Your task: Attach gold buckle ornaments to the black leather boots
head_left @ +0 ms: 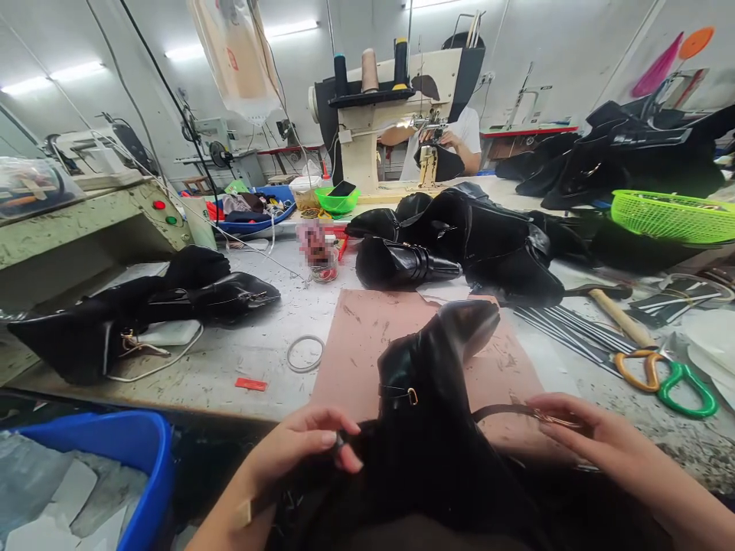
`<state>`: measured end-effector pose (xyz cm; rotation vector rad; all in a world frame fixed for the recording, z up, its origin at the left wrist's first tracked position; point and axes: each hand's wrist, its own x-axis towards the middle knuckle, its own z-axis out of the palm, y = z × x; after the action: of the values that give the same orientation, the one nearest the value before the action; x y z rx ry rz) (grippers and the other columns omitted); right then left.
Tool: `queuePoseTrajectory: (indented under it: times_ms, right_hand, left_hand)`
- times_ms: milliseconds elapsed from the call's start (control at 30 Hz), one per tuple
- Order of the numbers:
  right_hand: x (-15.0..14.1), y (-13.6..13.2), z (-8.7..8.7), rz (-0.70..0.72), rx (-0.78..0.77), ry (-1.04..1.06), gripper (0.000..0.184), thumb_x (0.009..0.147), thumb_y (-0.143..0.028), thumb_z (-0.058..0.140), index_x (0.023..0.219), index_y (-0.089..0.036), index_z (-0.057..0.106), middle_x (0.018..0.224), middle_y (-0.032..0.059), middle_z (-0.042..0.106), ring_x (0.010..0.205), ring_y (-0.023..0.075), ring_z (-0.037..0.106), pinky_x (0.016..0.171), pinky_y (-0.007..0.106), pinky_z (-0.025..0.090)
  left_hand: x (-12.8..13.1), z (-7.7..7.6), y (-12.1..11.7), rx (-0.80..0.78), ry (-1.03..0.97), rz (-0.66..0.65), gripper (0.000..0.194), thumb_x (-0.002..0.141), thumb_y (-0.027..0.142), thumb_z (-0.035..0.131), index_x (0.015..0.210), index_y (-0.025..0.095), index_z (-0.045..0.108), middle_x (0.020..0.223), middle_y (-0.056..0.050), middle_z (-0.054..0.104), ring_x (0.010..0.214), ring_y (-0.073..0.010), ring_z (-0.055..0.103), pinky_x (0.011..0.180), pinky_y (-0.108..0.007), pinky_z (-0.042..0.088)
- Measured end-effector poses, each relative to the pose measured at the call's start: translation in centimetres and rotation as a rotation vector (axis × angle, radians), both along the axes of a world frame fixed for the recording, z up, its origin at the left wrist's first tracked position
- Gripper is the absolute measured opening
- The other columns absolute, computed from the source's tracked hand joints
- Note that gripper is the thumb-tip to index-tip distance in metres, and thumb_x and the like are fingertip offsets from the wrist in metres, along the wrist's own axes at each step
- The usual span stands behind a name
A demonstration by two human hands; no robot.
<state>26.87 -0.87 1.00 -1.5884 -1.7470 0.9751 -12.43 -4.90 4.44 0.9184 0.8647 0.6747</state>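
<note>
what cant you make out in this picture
All in the head view:
- left hand: it covers most of the small dark thing in its grip
- strap: partly hidden by the right hand
- boot: near end lost in dark at the bottom
- blue bin: cut off by the left and bottom edges
- co-worker: mostly behind the machine

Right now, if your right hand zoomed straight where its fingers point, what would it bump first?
Probably the black boot. The right hand points left toward it, holding a dark strap that runs that way. How they line up in depth is hard to tell.
</note>
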Motion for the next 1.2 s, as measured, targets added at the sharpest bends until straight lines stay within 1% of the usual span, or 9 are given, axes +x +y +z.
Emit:
queuePoseTrajectory:
  times_ms: [133, 233, 400, 533, 667, 833, 933, 1033, 1200]
  right_hand:
    - [-2.0, 0.1, 0.5, -0.124, -0.001, 0.325, 0.033, 0.056, -0.054, 0.074, 0.065, -0.023, 0.065, 0.067, 0.0052, 0.066, 0.066, 0.0221, 0.062, 0.059, 0.032, 0.053]
    - [-3.7, 0.4, 0.8, -0.153, 0.056, 0.603, 0.03, 0.055, -0.048, 0.078, 0.061, -0.023, 0.063, 0.067, 0.0025, 0.061, 0.066, 0.0184, 0.058, 0.062, 0.032, 0.052]
    - [-5.8, 0.5, 0.9, -0.039, -0.082, 1.004, 0.019, 0.071, -0.042, 0.071, 0.069, -0.026, 0.061, 0.084, 0.0008, 0.064, 0.086, 0.0193, 0.059, 0.085, 0.041, 0.046]
    - [-7.4, 0.3, 1.0, 0.007, -0.112, 1.094, 0.024, 0.078, -0.045, 0.061, 0.09, -0.024, 0.063, 0.055, -0.0042, 0.044, 0.053, 0.0123, 0.044, 0.058, 0.03, 0.043]
    - [-9.8, 0.4, 1.5, 0.113, -0.154, 1.082, 0.034, 0.077, -0.053, 0.059, 0.091, -0.022, 0.053, 0.054, -0.0067, 0.036, 0.045, 0.0092, 0.028, 0.044, 0.022, 0.025]
    - [-12.2, 0.3, 2.6, 0.201, -0.02, 0.94, 0.038, 0.081, -0.055, 0.052, 0.068, -0.02, 0.045, 0.063, -0.0038, 0.039, 0.054, 0.01, 0.032, 0.051, 0.024, 0.027]
    - [-12.2, -0.2, 3.0, 0.271, -0.041, 0.949, 0.029, 0.081, -0.047, 0.052, 0.072, -0.019, 0.05, 0.068, -0.0017, 0.044, 0.06, 0.0121, 0.036, 0.055, 0.025, 0.03]
    - [-11.6, -0.6, 3.1, 0.284, -0.031, 0.927, 0.019, 0.077, -0.038, 0.058, 0.076, -0.02, 0.053, 0.073, -0.001, 0.047, 0.065, 0.0131, 0.041, 0.058, 0.025, 0.032]
    - [-11.0, -1.0, 2.9, 0.265, -0.003, 0.94, 0.019, 0.078, -0.04, 0.06, 0.081, -0.021, 0.055, 0.078, -0.0003, 0.05, 0.07, 0.014, 0.047, 0.063, 0.025, 0.037]
  left_hand:
    - [1.8, -0.8, 0.6, -0.044, -0.263, 0.099, 0.036, 0.068, 0.038, 0.061, 0.09, 0.011, 0.068, 0.086, -0.013, 0.072, 0.083, -0.0239, 0.065, 0.08, -0.033, 0.044]
    - [2.9, -0.6, 1.1, 0.0, -0.093, 0.107, 0.024, 0.069, 0.029, 0.066, 0.091, 0.017, 0.068, 0.082, -0.007, 0.071, 0.08, -0.0195, 0.063, 0.075, -0.029, 0.045]
    - [4.1, 1.0, 1.7, 0.567, 0.378, 0.016, 0.009, 0.077, 0.025, 0.061, 0.076, 0.02, 0.068, 0.077, -0.003, 0.057, 0.075, -0.0154, 0.054, 0.071, -0.027, 0.044]
    - [5.4, 1.7, 1.3, 0.743, 0.469, -0.045, 0.006, 0.079, 0.02, 0.053, 0.079, 0.02, 0.059, 0.097, -0.007, 0.057, 0.091, -0.0193, 0.054, 0.083, -0.031, 0.044]
    - [7.1, 1.5, 0.7, 0.678, 0.591, -0.179, 0.021, 0.081, 0.019, 0.048, 0.1, 0.024, 0.055, 0.098, -0.005, 0.06, 0.091, -0.0186, 0.056, 0.083, -0.03, 0.045]
    - [8.8, 2.1, 1.2, 0.629, 0.718, -0.273, 0.027, 0.081, 0.029, 0.055, 0.108, 0.026, 0.057, 0.093, -0.003, 0.062, 0.085, -0.0189, 0.057, 0.078, -0.029, 0.045]
    - [8.9, 2.3, 1.5, 0.58, 0.668, -0.215, 0.018, 0.086, 0.028, 0.048, 0.098, 0.023, 0.06, 0.086, -0.003, 0.062, 0.076, -0.0166, 0.055, 0.071, -0.027, 0.044]
    - [8.1, 2.0, 1.2, 0.388, 0.507, -0.094, 0.014, 0.084, 0.032, 0.052, 0.087, 0.019, 0.058, 0.079, -0.003, 0.061, 0.069, -0.0145, 0.053, 0.061, -0.023, 0.042]
    - [6.8, 1.2, 0.5, 0.174, 0.211, 0.087, 0.03, 0.073, 0.047, 0.066, 0.08, 0.018, 0.063, 0.061, 0.002, 0.053, 0.057, -0.009, 0.046, 0.057, -0.02, 0.038]
